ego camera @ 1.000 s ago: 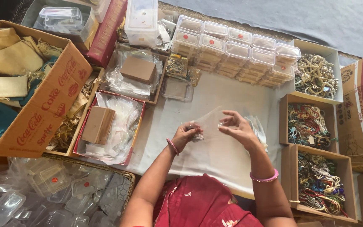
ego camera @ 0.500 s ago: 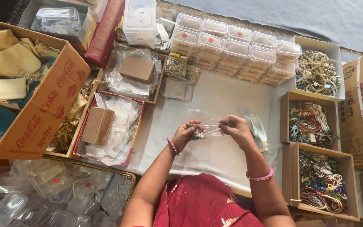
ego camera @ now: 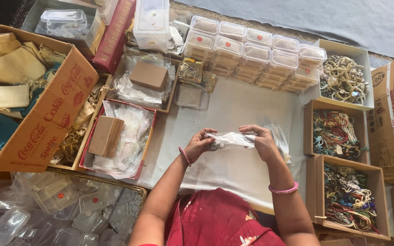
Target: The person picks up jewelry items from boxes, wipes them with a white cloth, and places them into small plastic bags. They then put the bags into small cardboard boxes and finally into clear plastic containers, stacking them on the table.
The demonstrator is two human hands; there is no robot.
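Above the pale cloth point(ego camera: 233, 100), a clear plastic pouch point(ego camera: 231, 140) stretches level between both hands, long axis left to right. The left hand point(ego camera: 200, 144) pinches the end holding small jewellery point(ego camera: 215, 146); the right hand point(ego camera: 261, 141) pinches the opposite end, fingers closed.

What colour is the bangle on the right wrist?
Pink. The bangle circles the wrist below the right hand, clearest in the head view.
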